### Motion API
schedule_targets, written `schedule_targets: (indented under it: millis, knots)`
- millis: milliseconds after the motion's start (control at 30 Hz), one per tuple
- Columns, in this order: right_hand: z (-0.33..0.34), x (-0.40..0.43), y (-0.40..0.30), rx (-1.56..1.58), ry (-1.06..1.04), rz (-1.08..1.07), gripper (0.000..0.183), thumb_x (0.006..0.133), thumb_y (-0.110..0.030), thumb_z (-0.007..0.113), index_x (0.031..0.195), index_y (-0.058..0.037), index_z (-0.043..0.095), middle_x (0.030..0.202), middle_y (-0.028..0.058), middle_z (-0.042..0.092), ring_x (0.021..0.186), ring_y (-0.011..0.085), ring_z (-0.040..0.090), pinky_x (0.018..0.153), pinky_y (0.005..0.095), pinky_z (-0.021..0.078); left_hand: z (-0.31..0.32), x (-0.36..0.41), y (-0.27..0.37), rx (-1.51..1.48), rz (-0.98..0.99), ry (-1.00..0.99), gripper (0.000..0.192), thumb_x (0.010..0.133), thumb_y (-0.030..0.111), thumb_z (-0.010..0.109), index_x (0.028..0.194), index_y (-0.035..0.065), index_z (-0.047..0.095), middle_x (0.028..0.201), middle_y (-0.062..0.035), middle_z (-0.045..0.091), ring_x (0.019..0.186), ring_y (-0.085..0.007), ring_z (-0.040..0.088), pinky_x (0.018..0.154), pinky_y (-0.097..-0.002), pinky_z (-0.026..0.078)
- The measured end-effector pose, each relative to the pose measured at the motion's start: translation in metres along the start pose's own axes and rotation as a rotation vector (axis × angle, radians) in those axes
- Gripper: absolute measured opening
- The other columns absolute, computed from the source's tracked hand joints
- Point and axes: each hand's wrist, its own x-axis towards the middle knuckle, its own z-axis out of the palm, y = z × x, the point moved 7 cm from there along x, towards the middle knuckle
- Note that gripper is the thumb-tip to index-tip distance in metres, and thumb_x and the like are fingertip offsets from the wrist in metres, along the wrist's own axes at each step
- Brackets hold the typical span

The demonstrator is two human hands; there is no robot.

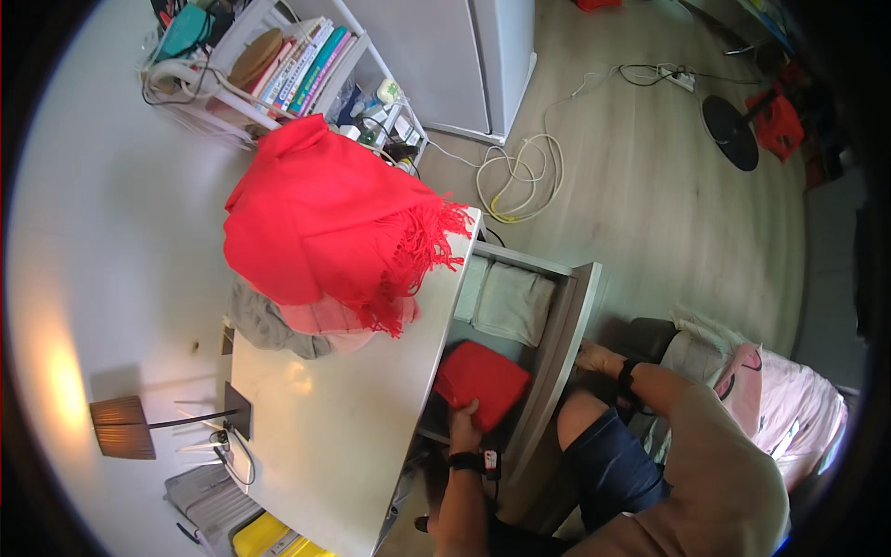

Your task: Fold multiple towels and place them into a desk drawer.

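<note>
A drawer (567,306) stands pulled out from under the white desk (334,432). Inside it lies a folded red cloth (487,383), and my left hand (465,425) holds this cloth at its near edge, thumb on top and the other fingers hidden. Pale folded fabric (515,303) fills the far end of the drawer. Against the outer face of the drawer front rests my right hand (600,358); its fingertips are partly hidden, so its grip is unclear. A red fringed scarf (313,216) is heaped on the desk over pink checked fabric (327,319) and grey fabric (268,320).
A lamp (124,427) and a white router (237,456) stand at the desk's wall side. Beyond the desk is a white shelf cart (278,115) with books. Coiled cable (518,177) lies on the floor by a grey cabinet (445,63). Pink fabric (800,404) hangs behind me.
</note>
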Motion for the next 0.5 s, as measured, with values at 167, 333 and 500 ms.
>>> schedule_targets:
  millis: [167,333,500]
  knots:
    - [-0.005,0.019,0.032,-0.153,-0.006,-0.253,0.043,0.089,-0.026,0.063,0.127,-0.0055,0.059,0.095,0.0109,0.068,0.072,0.0203,0.064,0.059,0.0348,0.0534,-0.027,0.042,-0.015,-0.194,-0.091,-0.019,0.044,0.090,0.014,0.068,0.130,0.0019,0.053,0.128,-0.0116,0.058,0.117,-0.0279,0.056,0.101,-0.0421,0.045]
    - [-0.009,0.007,0.063,-0.180,-0.010,-0.140,0.041,0.090,-0.027,0.062,0.125,-0.0056,0.060,0.094,0.0102,0.068,0.071,0.0196,0.063,0.059,0.0346,0.0531,-0.019,0.049,0.020,-0.171,0.033,0.096,0.051,0.088,0.012,0.068,0.134,0.0000,0.051,0.127,-0.0138,0.058,0.115,-0.0253,0.057,0.099,-0.0369,0.045]
    - [0.012,0.003,0.062,-0.220,-0.027,-0.086,0.040,0.091,-0.028,0.061,0.124,-0.0058,0.061,0.093,0.0096,0.068,0.071,0.0190,0.063,0.058,0.0345,0.0527,-0.035,0.054,0.018,0.055,0.045,0.229,0.051,0.088,0.011,0.067,0.135,0.0002,0.051,0.127,-0.0138,0.058,0.113,-0.0256,0.057,0.098,-0.0369,0.045]
